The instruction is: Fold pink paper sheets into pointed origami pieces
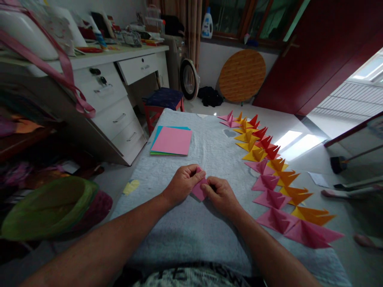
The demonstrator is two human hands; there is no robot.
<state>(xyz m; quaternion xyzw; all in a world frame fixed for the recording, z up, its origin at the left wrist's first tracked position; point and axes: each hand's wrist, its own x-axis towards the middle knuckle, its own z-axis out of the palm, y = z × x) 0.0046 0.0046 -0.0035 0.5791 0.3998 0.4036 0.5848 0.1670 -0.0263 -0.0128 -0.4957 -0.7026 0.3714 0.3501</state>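
A small piece of folded pink paper (198,192) is pinched between both hands, above the middle of the cloth-covered table (167,239). My left hand (184,183) grips its upper left side, thumb lying on top. My right hand (220,193) holds the right edge between thumb and curled fingers. Parts of the paper are hidden under the fingers. Beyond my left hand lies a stack of square paper (172,140), pink on top with blue and green edges showing. To the right of my right hand, folded pink paper cranes (278,219) and yellow cranes (253,153) stand in rows.
Red cranes (271,149) line the table's far right side. A yellow patch (131,187) marks the left edge. On the floor at left stands a green-lined bin (50,207). A stool (164,97), a white desk (110,107) and an open washing machine door (189,79) are farther back.
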